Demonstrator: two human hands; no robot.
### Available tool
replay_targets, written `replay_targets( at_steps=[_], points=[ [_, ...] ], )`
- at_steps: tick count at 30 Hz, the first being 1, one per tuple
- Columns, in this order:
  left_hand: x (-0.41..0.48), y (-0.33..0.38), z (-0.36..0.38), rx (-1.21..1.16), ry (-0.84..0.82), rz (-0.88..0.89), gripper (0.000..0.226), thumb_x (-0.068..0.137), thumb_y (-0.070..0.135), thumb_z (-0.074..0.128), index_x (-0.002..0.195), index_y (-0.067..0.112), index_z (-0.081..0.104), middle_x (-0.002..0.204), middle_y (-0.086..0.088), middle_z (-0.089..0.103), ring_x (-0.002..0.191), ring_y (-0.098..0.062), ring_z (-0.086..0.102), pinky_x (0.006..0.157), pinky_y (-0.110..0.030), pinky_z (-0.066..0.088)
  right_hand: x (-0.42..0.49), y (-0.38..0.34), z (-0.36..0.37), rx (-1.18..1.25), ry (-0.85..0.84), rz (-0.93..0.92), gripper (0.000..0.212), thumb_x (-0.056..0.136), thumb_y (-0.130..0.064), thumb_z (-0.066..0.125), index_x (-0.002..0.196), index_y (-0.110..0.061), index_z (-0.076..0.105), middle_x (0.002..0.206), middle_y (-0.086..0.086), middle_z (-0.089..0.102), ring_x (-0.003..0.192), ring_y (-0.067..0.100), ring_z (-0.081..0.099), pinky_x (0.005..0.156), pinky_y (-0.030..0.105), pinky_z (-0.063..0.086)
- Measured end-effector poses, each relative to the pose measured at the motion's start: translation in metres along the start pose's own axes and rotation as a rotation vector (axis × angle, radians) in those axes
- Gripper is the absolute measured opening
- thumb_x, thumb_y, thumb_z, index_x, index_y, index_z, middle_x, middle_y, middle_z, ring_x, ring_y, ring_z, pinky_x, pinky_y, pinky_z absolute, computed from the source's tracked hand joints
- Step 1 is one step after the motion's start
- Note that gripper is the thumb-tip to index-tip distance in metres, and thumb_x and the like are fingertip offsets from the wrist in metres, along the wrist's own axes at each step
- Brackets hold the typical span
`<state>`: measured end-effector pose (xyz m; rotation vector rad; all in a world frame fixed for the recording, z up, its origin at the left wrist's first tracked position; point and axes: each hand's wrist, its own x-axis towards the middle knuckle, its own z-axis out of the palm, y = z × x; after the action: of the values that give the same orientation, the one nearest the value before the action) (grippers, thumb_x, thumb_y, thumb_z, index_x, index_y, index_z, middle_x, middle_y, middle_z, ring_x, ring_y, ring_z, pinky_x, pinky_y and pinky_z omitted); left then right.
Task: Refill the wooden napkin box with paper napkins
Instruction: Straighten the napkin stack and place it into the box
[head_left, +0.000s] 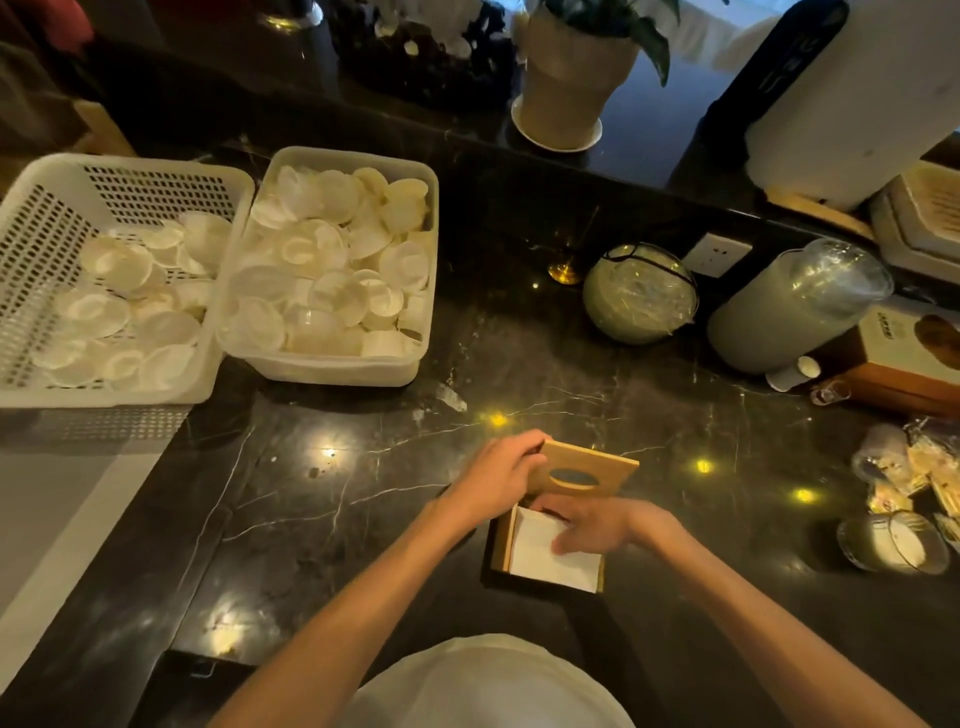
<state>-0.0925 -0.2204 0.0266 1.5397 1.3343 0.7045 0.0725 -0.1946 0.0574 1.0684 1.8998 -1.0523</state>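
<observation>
Dark marble counter (519, 364), pale veins, glossy, with small yellow and white light glints across it. Raised dark ledge (363, 119) runs along the back; white wall socket (717, 254) set in its front face. Potted plant (569, 78) on a white saucer sits on the ledge. Two white plastic bins on the left: perforated basket (31, 218) and solid tub (332, 369), touching, both full of round lids. Grey strip of lower surface (62, 509) at far left. Room dim overall.
</observation>
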Motion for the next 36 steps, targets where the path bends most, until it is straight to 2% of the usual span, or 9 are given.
replay_targets(
  at_steps=[3,6,11,20,23,26,28,31,36],
  points=[
    [0.001,-0.001,0.004,0.028,0.04,0.019,0.022,0.099,0.017,0.048,0.086,0.035,0.05,0.074,0.014,0.053,0.071,-0.002,0.054,0.063,-0.024,0.042,0.01,-0.004,0.0,-0.068,-0.036,0.036,0.058,0.097,-0.027,0.053,0.15,-0.023,0.028,0.155,0.006,0.035,0.144,0.027,0.03,0.115,0.041,0.025],
    [0.001,-0.001,0.004,0.04,0.056,0.038,0.028,0.098,0.018,0.047,0.083,0.041,0.045,0.072,0.016,0.051,0.069,-0.002,0.052,0.062,-0.027,0.041,0.02,-0.006,0.001,-0.11,-0.068,0.082,0.064,0.098,-0.027,0.051,0.154,-0.023,0.021,0.161,0.006,0.026,0.149,0.028,0.021,0.118,0.043,0.02],
    [0.0,0.0,0.003,0.051,0.047,0.04,0.026,0.098,0.016,0.048,0.085,0.038,0.047,0.073,0.014,0.052,0.072,-0.008,0.053,0.064,-0.03,0.042,0.032,-0.007,0.008,-0.139,-0.064,0.151,0.065,0.098,-0.024,0.05,0.155,-0.022,0.019,0.161,0.008,0.027,0.148,0.03,0.023,0.118,0.045,0.022],
    [-0.001,0.0,0.002,0.061,0.042,0.028,0.023,0.099,0.013,0.05,0.088,0.033,0.05,0.073,0.018,0.051,0.07,-0.001,0.052,0.062,-0.02,0.036,0.03,-0.009,0.009,-0.055,-0.055,0.143,0.069,0.095,-0.014,0.047,0.156,-0.024,0.015,0.163,0.007,0.02,0.151,0.029,0.015,0.121,0.045,0.016],
    [-0.002,0.002,0.002,0.061,0.033,0.024,0.019,0.1,0.013,0.049,0.091,0.03,0.052,0.075,0.016,0.052,0.072,-0.003,0.053,0.064,-0.019,0.038,0.028,-0.01,0.011,-0.033,-0.017,0.146,0.068,0.095,-0.012,0.047,0.156,-0.025,0.02,0.162,0.006,0.025,0.15,0.028,0.019,0.121,0.046,0.019],
    [-0.003,0.004,0.002,0.059,0.024,0.017,0.013,0.1,0.014,0.049,0.094,0.023,0.056,0.084,0.006,0.059,0.079,-0.009,0.058,0.066,-0.026,0.047,0.025,-0.013,0.017,-0.034,0.046,0.158,0.069,0.094,-0.015,0.054,0.155,-0.026,0.024,0.159,0.006,0.032,0.146,0.03,0.028,0.118,0.045,0.027],
    [-0.003,0.005,0.002,0.059,0.028,0.008,0.011,0.1,0.015,0.049,0.098,0.019,0.059,0.089,0.001,0.063,0.084,-0.013,0.061,0.071,-0.032,0.052,0.023,-0.013,0.021,-0.042,0.084,0.175,0.068,0.094,-0.02,0.059,0.153,-0.025,0.026,0.155,0.007,0.039,0.14,0.031,0.038,0.113,0.043,0.034],
    [-0.004,0.005,0.003,0.067,0.042,0.005,0.011,0.101,0.016,0.049,0.099,0.018,0.059,0.09,0.0,0.064,0.085,-0.014,0.062,0.073,-0.035,0.054,0.022,-0.013,0.03,-0.022,0.149,0.206,0.063,0.094,-0.013,0.058,0.15,-0.023,0.032,0.143,0.008,0.052,0.127,0.028,0.052,0.099,0.036,0.044],
    [-0.003,0.005,0.003,0.091,0.042,-0.013,0.01,0.101,0.018,0.048,0.098,0.022,0.057,0.09,-0.001,0.065,0.085,-0.016,0.063,0.072,-0.038,0.056,0.022,-0.013,0.027,0.033,0.124,0.185,0.067,0.092,-0.009,0.053,0.152,-0.027,0.03,0.146,0.007,0.049,0.129,0.029,0.05,0.102,0.036,0.044]
  ],
)
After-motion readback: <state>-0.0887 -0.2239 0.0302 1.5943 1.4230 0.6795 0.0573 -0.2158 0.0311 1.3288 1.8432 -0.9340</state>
